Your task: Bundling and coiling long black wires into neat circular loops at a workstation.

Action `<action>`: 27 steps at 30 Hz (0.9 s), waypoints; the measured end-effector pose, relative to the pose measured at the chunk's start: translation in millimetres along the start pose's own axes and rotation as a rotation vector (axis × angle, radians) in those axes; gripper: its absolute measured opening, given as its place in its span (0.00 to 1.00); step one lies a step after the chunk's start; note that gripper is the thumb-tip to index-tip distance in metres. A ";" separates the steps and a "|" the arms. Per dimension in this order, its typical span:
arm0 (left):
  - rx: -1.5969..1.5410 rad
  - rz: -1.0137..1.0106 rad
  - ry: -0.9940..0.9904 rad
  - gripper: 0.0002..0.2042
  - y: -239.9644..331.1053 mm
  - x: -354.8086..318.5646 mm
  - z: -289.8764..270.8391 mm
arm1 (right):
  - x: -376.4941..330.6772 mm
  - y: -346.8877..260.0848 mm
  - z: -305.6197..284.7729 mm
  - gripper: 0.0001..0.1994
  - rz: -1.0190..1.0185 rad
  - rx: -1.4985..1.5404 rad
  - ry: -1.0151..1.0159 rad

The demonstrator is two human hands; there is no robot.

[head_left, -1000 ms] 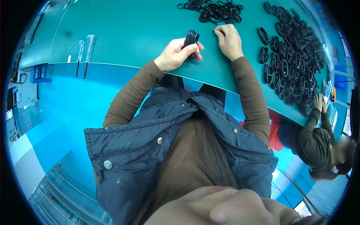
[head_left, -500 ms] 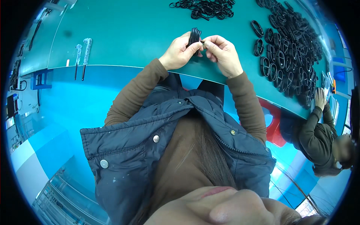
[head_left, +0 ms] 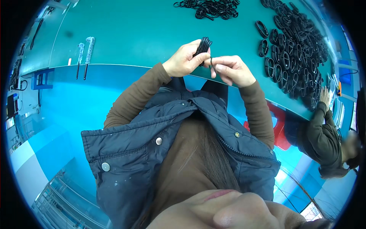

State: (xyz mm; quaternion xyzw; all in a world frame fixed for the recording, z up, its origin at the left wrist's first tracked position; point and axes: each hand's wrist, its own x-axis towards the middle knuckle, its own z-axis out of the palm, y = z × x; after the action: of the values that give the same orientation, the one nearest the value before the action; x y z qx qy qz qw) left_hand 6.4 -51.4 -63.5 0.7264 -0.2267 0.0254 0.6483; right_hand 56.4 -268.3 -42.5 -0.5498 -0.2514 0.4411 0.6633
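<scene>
Here, in the head view, the left hand (head_left: 185, 61) is closed around a stack of black rings (head_left: 203, 45), its grip pressed on the bundle and holding it upright just above the near edge of the green worktop (head_left: 145, 30). The right hand (head_left: 230, 70) pinches a single black ring (head_left: 211, 65) between thumb and fingertips, close beside the stack. The step in hand appears to be adding one ring to the bundle; the next move would call for lining the loose ring up flat against the stack's end. The rings look thin, matte and flexible, oval in outline. A loose heap of rings (head_left: 209, 7) lies at the far edge, and rows of ring bundles (head_left: 295, 57) cover the right side. Two slim pale-handled tools (head_left: 84, 53) lie to the left. A co-worker's hand (head_left: 325, 97) rests at the right.
</scene>
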 end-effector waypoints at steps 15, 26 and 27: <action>0.338 -0.009 -0.187 0.06 -1.2 9.2 8.4 | 28.5 -56.6 -2.8 0.25 -0.062 -1.208 -0.038; 0.246 -0.005 -0.091 0.05 2.0 7.6 17.9 | 29.6 -57.6 -5.9 0.23 -0.041 -1.056 -0.042; 0.252 0.015 -0.079 0.04 2.6 9.2 19.0 | 31.6 -62.0 -7.0 0.22 0.010 -1.076 -0.071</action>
State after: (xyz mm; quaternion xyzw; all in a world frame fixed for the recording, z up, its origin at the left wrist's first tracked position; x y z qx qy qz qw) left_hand 8.8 -72.4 -61.1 0.8008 -0.2525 0.0298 0.5423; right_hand 96.6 -245.0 9.9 -0.7980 -0.4614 0.2715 0.2768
